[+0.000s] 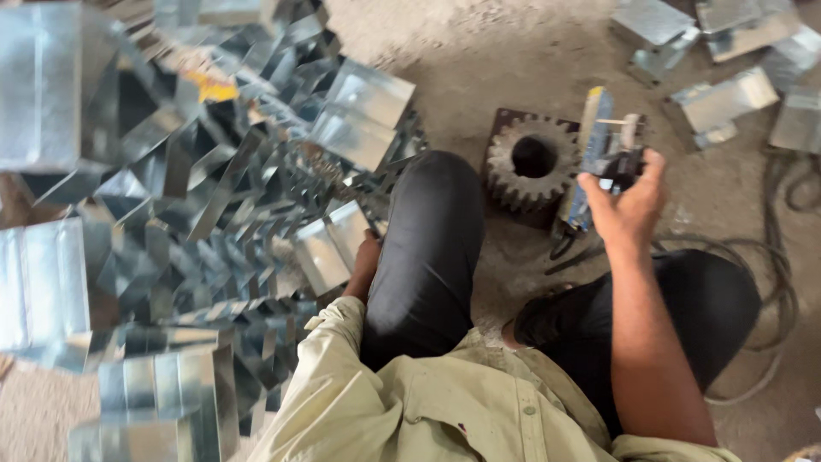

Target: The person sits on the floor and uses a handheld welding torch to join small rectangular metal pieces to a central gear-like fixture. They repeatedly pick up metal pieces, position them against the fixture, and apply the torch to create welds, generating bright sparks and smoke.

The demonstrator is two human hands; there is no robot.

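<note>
Right hand (631, 198) up, fingers curled tight around a small dark tool (617, 164) with a pale handle-like piece sticking out on top. What kind of tool it is, I cannot tell; it is blurred. It hangs just to the right of the big toothed gear (532, 162), in front of a blue upright bar (592, 154) that stands right beside that gear. The gear lies flat on a dark square plate on the concrete floor (479, 60), bore facing up.

Left of the gear, past the person's bent knee in black trousers (428, 248), the left hand (363, 269) is down low, mostly hidden by the leg. It touches a folded sheet-metal piece (329, 248) at the edge of a large heap of shiny bent sheet-metal parts (171, 214); how far it is open I cannot tell.

Right of the gear and further back, a few more folded metal pieces (723, 98) lie scattered. A dark cable (770, 291) loops over the floor to the gear's right, near the other knee.
</note>
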